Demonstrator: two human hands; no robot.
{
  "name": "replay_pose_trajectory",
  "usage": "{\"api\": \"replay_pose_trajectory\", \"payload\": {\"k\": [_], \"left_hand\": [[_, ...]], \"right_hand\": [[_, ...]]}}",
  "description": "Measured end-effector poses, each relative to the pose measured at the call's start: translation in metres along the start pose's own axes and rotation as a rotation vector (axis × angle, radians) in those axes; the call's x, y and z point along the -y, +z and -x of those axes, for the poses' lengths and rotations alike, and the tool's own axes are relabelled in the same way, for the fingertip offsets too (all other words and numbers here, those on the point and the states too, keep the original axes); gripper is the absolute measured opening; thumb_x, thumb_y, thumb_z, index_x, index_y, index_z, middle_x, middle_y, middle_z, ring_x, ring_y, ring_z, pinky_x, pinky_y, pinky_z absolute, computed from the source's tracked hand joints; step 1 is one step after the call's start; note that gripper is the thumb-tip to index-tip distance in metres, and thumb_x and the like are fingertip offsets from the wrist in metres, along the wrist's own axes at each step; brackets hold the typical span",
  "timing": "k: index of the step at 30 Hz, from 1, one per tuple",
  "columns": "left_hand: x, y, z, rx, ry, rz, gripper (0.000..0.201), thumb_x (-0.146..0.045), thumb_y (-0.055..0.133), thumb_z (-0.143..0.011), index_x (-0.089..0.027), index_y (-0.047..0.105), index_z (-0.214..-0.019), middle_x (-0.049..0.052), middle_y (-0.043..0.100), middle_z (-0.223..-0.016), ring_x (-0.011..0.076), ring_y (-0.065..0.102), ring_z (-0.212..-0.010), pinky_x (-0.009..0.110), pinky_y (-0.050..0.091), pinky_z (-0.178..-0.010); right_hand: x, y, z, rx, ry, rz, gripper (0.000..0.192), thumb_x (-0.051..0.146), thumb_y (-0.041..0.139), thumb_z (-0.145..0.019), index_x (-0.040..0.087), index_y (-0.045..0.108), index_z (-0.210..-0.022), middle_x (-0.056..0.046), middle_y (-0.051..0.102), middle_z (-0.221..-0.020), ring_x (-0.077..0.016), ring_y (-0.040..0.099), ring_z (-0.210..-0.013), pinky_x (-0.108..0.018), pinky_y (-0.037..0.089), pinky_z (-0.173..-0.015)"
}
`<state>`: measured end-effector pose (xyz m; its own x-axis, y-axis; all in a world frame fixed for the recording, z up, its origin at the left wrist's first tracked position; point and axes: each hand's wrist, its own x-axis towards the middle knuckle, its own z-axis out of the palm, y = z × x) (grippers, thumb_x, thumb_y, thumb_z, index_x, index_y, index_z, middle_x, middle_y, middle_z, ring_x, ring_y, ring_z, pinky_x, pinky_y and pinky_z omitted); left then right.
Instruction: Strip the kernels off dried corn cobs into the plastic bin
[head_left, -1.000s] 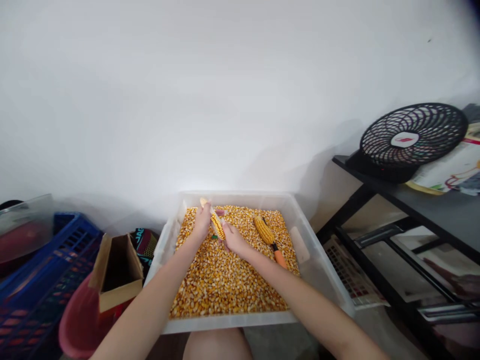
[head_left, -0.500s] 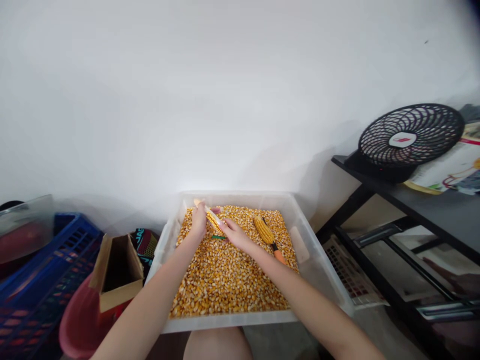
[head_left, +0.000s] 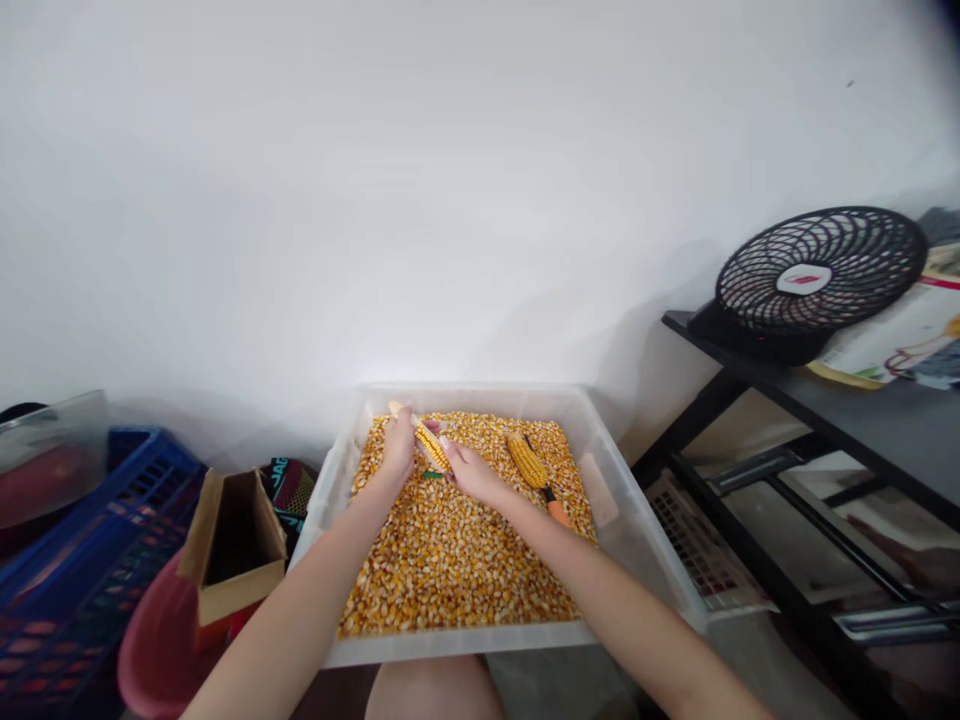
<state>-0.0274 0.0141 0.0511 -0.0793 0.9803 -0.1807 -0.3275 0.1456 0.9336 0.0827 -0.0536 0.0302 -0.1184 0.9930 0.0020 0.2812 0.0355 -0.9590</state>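
- While it hangs over the far left of the kernel-filled plastic tub (head_left: 643,560), the corn cob (head_left: 427,441) is gripped by both hands.
- Left hand (head_left: 397,447) wraps its upper end; right hand (head_left: 469,470) pinches the lower end.
- Second cob (head_left: 527,460) lies on the kernels nearby.

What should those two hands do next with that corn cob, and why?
Probably twist off more kernels: the left hand and right hand grip a partly stripped yellow corn cob above the clear plastic bin of loose kernels, and rows remain on it.
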Motion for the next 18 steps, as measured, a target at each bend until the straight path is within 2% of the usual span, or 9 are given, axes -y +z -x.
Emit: {"api": "replay_pose_trajectory", "payload": {"k": [4,8,11,15,18], "left_hand": [[0.003,-0.001,-0.001,-0.003,0.009,-0.019,0.024,-0.035,0.043,-0.069,-0.014,0.054,-0.065,0.008,0.062,-0.052,0.0218,0.062,-0.055,0.032,0.049,-0.054],[0.003,-0.001,-0.004,0.046,0.010,-0.019,0.027,-0.037,0.043,-0.069,-0.014,0.055,-0.063,0.009,0.062,-0.052,0.0223,0.063,-0.058,0.031,0.049,-0.056],[-0.001,-0.001,-0.006,0.041,-0.038,0.013,0.032,-0.038,0.039,-0.072,-0.013,0.058,-0.066,0.010,0.063,-0.056,0.0219,0.063,-0.060,0.030,0.049,-0.058],[-0.007,-0.004,-0.006,0.048,-0.128,0.034,0.041,-0.039,0.032,-0.076,-0.010,0.060,-0.067,0.012,0.064,-0.058,0.0207,0.062,-0.057,0.030,0.048,-0.058],[-0.008,-0.005,-0.006,0.041,-0.144,0.047,0.042,-0.038,0.031,-0.076,-0.009,0.060,-0.068,0.013,0.064,-0.059,0.0207,0.061,-0.056,0.030,0.048,-0.058]], "right_hand": [[0.002,0.005,0.000,-0.024,0.091,-0.032,0.046,0.054,0.024,-0.086,0.020,0.051,-0.070,0.003,0.043,-0.049,-0.0117,0.040,-0.042,-0.024,0.035,-0.046],[0.004,0.003,-0.001,-0.003,0.204,-0.254,0.045,0.051,0.022,-0.087,0.021,0.045,-0.063,0.006,0.032,-0.039,-0.0096,0.029,-0.033,-0.024,0.033,-0.040],[0.006,0.000,-0.001,0.049,0.217,-0.395,0.047,0.058,0.027,-0.084,0.019,0.048,-0.067,0.005,0.041,-0.044,-0.0082,0.036,-0.035,-0.022,0.035,-0.040],[0.007,-0.004,-0.001,0.079,0.103,-0.400,0.038,0.053,0.045,-0.079,0.018,0.054,-0.091,0.004,0.049,-0.054,-0.0073,0.043,-0.041,-0.019,0.036,-0.040],[0.006,-0.002,0.000,0.081,0.013,-0.313,0.035,0.050,0.047,-0.079,0.019,0.054,-0.094,0.006,0.048,-0.054,-0.0065,0.041,-0.039,-0.019,0.035,-0.039]]}}
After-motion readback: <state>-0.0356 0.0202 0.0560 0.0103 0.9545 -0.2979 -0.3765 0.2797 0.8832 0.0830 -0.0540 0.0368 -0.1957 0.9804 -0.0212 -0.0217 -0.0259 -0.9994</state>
